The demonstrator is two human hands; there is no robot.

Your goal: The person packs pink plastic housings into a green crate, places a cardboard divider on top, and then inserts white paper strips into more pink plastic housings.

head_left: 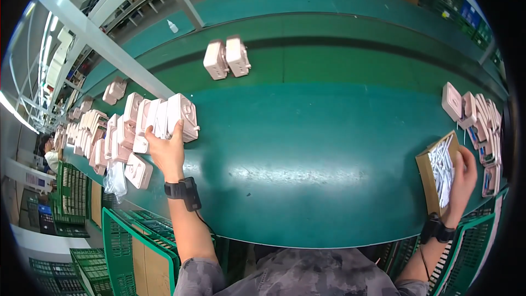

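Note:
At the left end of the green table, my left hand (pixel 167 153) is closed around a pale pink plastic case (pixel 175 112) standing at the near end of a cluster of similar cases (pixel 125 131). Its thumb and a finger lie on either side, with white surfaces between them. A single pink case (pixel 138 171) lies beside the wrist. On the right, my right hand (pixel 464 178) grips the right-hand wall of an open cardboard box (pixel 424 178), its thumb hidden. Many thin white stick-like pieces (pixel 441 170) fill the box, which sits tilted at an angle.
Two pink cases (pixel 226 57) stand on the darker green strip at the back. More pink parts (pixel 487 126) are stacked at the right edge. A clear plastic bag (pixel 115 179) hangs at the left edge. Green crates (pixel 142 241) stand below the table, and a metal post (pixel 112 46) rises behind.

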